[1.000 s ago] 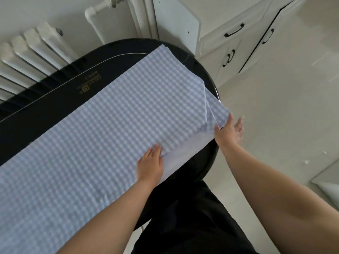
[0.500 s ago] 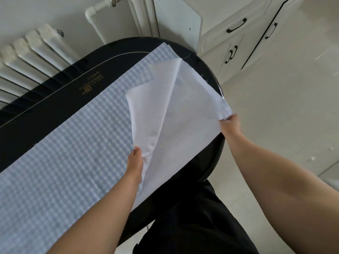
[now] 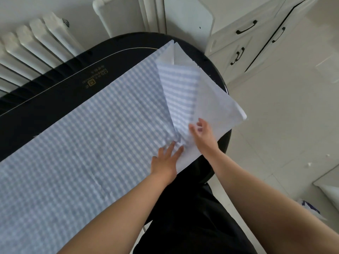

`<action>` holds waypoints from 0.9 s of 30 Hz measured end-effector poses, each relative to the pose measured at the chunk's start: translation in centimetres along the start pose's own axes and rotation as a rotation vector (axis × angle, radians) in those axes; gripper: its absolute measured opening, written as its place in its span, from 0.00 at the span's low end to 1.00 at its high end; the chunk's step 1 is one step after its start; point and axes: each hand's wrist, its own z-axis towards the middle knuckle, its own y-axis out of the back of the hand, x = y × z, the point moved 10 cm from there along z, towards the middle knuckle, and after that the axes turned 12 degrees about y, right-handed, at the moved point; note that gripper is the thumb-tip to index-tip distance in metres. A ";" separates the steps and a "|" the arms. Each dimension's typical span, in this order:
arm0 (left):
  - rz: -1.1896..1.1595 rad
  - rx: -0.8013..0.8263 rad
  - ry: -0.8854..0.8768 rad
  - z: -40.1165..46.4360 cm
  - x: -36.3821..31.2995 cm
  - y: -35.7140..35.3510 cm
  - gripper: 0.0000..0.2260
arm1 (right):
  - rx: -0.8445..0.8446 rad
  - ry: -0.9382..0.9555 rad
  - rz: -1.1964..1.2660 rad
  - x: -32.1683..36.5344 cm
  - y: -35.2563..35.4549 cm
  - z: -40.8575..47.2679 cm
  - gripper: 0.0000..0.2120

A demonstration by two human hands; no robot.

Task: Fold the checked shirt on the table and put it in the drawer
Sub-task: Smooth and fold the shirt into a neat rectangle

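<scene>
Black table [image 3: 55, 99], checked shirt [image 3: 82, 143] spread flat, folding just begun.
Left hand [image 3: 166, 158] pressing flat; right hand [image 3: 201, 132] loose, perhaps releasing; next, smoothing the corner.

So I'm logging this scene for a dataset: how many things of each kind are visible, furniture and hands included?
Checked shirt: 1
Black table: 1
Radiator: 1
White cabinet: 1
Hands: 2, the left hand and the right hand
Total: 6
</scene>
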 end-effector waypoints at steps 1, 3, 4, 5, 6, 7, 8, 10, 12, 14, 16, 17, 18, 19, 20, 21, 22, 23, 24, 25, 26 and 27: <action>0.026 0.021 -0.004 -0.1 -0.2 -0.4 0.40 | 0.035 -0.017 -0.058 -0.1 -0.8 0.0 0.35; 0.069 0.010 -0.038 -0.7 -0.4 -0.6 0.38 | -0.005 -0.061 -0.025 0.3 -0.8 0.6 0.37; 0.082 -0.010 -0.061 -0.9 -0.4 -0.6 0.36 | -0.045 -0.085 0.079 0.4 -0.4 1.2 0.35; 0.088 -0.032 -0.080 -1.2 -0.2 -0.7 0.34 | -0.081 -0.120 0.202 0.6 0.0 1.8 0.29; 0.078 -0.064 -0.100 -1.4 0.0 -0.9 0.33 | -0.116 -0.189 0.353 0.3 0.5 2.5 0.24; 0.044 -0.103 -0.116 -1.5 0.3 -0.9 0.31 | -0.159 -0.282 0.538 -0.1 0.9 3.1 0.21; 0.003 -0.137 -0.130 -1.7 0.6 -1.1 0.30 | -0.191 -0.399 0.759 -0.7 0.8 3.5 0.20; -0.049 -0.176 -0.126 -2.0 1.4 -1.5 0.30 | -0.240 -0.554 1.125 -0.9 0.7 3.9 0.18; -0.084 -0.239 -0.072 -2.4 2.4 -1.5 0.35 | -0.313 -0.599 1.216 -1.5 1.9 4.2 0.16; -0.117 -0.300 0.035 -2.9 3.9 -1.5 0.39 | -0.391 -0.604 1.131 -2.7 3.6 3.9 0.16; -0.122 -0.320 0.102 -3.3 5.3 -1.8 0.41 | -0.479 -0.567 0.893 -4.2 6.0 3.2 0.16; -0.092 -0.321 0.109 -3.4 5.8 -2.1 0.39 | -0.511 -0.540 0.761 -5.0 7.1 2.8 0.13; -0.064 -0.325 0.091 -3.6 6.0 -2.4 0.36 | -0.534 -0.510 0.661 -5.7 7.9 2.3 0.10; -0.048 -0.335 0.050 -3.8 6.0 -2.6 0.32 | -0.547 -0.485 0.579 -6.4 8.5 1.9 0.09; -0.035 -0.325 0.003 -4.0 5.9 -3.1 0.29 | -0.562 -0.479 0.519 -7.3 8.8 1.4 0.08; -0.012 -0.318 -0.036 -4.3 5.6 -3.5 0.28 | -0.565 -0.478 0.476 -7.7 9.1 1.0 0.07; 0.004 -0.314 -0.068 -4.5 5.3 -3.8 0.27 | -0.562 -0.477 0.438 -8.0 9.2 0.8 0.07; 0.009 -0.315 -0.090 -4.7 5.1 -4.0 0.26 | -0.560 -0.480 0.415 -8.1 9.3 0.7 0.07; 0.007 -0.329 -0.104 -5.0 5.0 -4.1 0.25 | -0.560 -0.489 0.396 -8.1 9.2 0.6 0.09; 0.007 -0.328 -0.104 -5.0 5.1 -4.3 0.24 | -0.563 -0.511 0.356 -8.2 9.3 0.4 0.12; 0.018 -0.308 -0.093 -5.0 5.3 -4.9 0.24 | -0.572 -0.543 0.292 -8.6 9.6 0.2 0.15; 0.037 -0.274 -0.079 -4.9 5.6 -5.5 0.25 | -0.578 -0.576 0.240 -8.7 9.8 -0.1 0.17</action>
